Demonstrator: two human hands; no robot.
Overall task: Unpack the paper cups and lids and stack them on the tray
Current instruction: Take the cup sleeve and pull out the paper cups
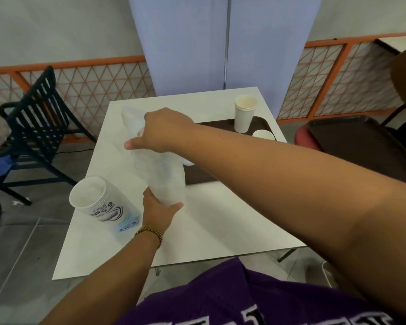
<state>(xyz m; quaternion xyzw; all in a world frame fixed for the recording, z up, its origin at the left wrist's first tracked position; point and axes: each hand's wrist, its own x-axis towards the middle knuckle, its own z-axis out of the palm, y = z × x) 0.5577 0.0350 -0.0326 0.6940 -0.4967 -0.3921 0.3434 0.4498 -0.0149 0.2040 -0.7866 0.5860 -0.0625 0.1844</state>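
Both hands are on a clear plastic sleeve of lids (161, 174) standing roughly upright over the middle of the white table (220, 219). Left hand (159, 211) grips the sleeve's lower end from the near side, thumb out to the right and fingers curled round the pale stack inside. Right hand (164, 130) reaches across from the right and pinches the loose, crumpled plastic at the top, fingers bent down over it; how tightly they close cannot be seen from behind the knuckles. Above that hand the sleeve's open mouth flares up, translucent and wrinkled. The contents look milky white and blurred, so single lids cannot be told apart.

Just left of the left hand, a printed sleeve of paper cups (99, 200) lies on its side near the table's left edge, its open white mouth turned up and left. On the far right of the table a dark brown tray (263, 120) holds an upright stack of white cups (244, 113), with a low white cup (263, 134) just to its near right. A gold bracelet (150, 232) circles the left wrist. A dark slatted chair (33, 109) stands off to the left.
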